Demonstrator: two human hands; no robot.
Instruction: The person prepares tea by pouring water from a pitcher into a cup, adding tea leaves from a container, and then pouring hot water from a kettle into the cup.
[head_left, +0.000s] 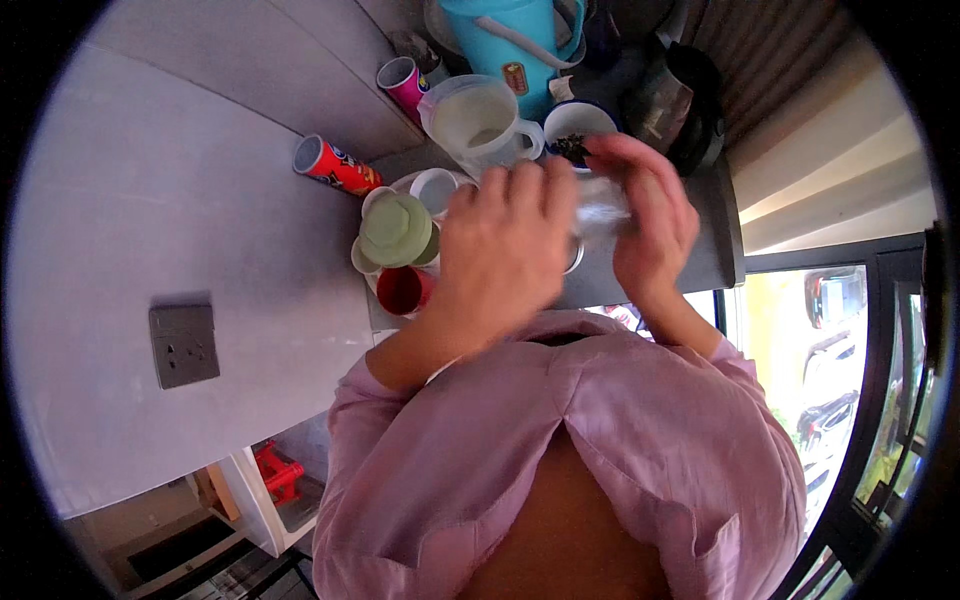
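Observation:
A clear, shiny container (601, 204), blurred by movement, is held between my two hands above the counter. My left hand (506, 232) curls over its left end, the fingertips hidden from sight. From the other side my right hand (654, 214) closes around the right end, fingers bent. Just beyond is a white mug with a dark blue rim (559, 120); dark dried leaves (570, 148) that look like tea lie inside it. Under the hands, the rim of a round vessel (576, 256) peeks out, mostly covered.
Left of my hands, cups, a red cup (403, 291) and a green lidded vessel (395, 229) crowd a round tray. Behind stand a plastic pitcher (472, 124), a turquoise jug (510, 45), a kettle (675, 105) and snack tubes (341, 166). A wall rises left; a window (832, 360) is right.

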